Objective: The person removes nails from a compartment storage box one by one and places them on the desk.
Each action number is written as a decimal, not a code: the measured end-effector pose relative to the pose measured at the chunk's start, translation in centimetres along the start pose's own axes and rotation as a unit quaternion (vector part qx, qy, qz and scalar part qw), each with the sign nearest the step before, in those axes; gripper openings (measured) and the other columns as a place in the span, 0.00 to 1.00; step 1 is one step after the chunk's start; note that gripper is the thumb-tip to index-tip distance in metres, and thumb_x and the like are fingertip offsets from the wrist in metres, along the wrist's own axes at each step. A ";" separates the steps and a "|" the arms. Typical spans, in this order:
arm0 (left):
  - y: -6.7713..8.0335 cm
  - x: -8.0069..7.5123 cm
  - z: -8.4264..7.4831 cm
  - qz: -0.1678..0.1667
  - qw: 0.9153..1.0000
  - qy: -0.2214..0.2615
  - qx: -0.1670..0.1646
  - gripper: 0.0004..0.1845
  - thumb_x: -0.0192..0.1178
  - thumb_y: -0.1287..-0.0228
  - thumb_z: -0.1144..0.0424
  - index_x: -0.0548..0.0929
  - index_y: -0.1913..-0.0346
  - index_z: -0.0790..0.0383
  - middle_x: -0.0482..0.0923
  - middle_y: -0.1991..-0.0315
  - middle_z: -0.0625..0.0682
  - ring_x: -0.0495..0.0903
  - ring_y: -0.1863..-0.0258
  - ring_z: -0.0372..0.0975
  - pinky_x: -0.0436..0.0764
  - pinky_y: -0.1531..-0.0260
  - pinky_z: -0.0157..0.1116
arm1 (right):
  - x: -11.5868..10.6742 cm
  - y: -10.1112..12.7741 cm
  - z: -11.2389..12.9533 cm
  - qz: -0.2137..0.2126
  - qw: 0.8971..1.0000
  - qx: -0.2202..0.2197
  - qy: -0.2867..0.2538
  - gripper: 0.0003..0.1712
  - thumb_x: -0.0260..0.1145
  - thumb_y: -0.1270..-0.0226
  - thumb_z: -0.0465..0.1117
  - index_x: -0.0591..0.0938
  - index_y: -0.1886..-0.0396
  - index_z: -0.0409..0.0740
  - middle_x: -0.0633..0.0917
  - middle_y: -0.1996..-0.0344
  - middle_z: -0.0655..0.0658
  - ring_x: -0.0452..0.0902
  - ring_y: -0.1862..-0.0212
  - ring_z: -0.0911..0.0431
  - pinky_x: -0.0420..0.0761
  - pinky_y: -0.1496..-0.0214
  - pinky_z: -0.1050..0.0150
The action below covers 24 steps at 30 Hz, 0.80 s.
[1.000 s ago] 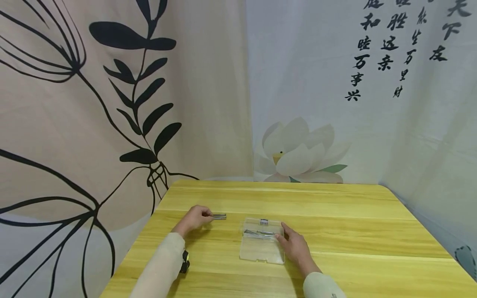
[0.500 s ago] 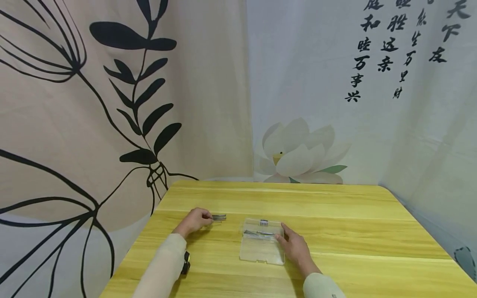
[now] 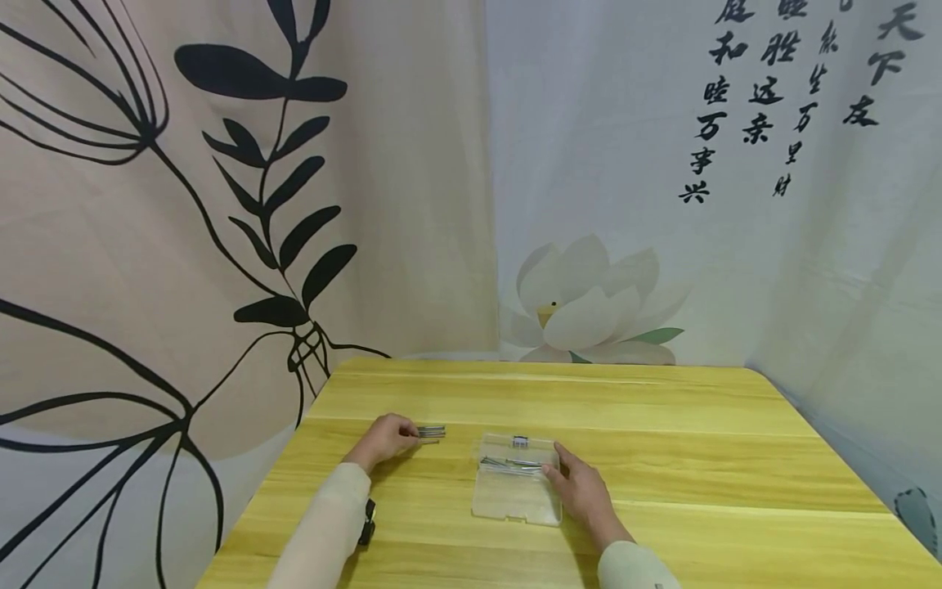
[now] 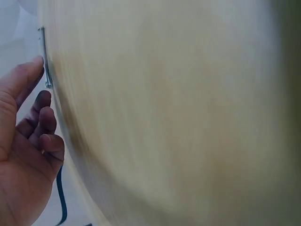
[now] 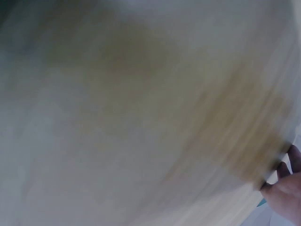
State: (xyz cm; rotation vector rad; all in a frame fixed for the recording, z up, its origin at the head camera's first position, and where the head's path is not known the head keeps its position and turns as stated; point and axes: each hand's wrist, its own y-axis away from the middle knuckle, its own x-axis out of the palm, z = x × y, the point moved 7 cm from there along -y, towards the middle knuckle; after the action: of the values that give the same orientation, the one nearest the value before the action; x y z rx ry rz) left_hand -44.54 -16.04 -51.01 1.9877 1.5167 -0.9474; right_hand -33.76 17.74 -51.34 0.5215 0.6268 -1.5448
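A clear plastic box [image 3: 515, 499] lies flat on the yellow wooden table [image 3: 699, 458]. Several thin metal pins [image 3: 510, 463] lie across its far half. My right hand [image 3: 580, 487] is at the box's right edge, thumb over the rim near the pins and fingers along the outside. My left hand [image 3: 384, 438] rests on the table to the left, its curled fingers pinching a small bundle of metal pins [image 3: 431, 431] that point right. The left wrist view shows the left hand's fingers [image 4: 42, 127] curled beside one pin [image 4: 45, 61]. The right wrist view is blurred, with only fingertips [image 5: 282, 181] showing.
Printed cloth backdrops hang close behind the table and on both sides. A black band [image 3: 365, 521] sits on my left wrist. The table's right edge [image 3: 868, 483] runs toward me, and bare wood lies beyond and right of the box.
The pins at my left fingertips have spread slightly, one now lying a little lower. Both hands and the box stay in nearly the same place.
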 end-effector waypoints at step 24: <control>-0.3 -0.6 0.9 -0.028 0.997 -0.063 -0.046 0.07 0.68 0.36 0.62 0.86 0.72 0.58 0.80 0.73 0.47 0.72 0.76 0.40 0.73 0.72 0.39 | 0.0 0.0 -0.1 -0.003 1.000 -0.002 -0.003 0.32 0.60 0.24 0.48 0.68 0.27 0.37 0.72 0.34 0.30 0.62 0.33 0.30 0.61 0.34 0.35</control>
State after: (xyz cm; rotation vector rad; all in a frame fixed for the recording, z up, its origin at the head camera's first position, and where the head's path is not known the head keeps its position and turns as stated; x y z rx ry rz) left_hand -45.16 -16.97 -51.08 1.7947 1.5255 -0.9877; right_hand -33.75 17.83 -51.42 0.5119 0.6264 -1.5493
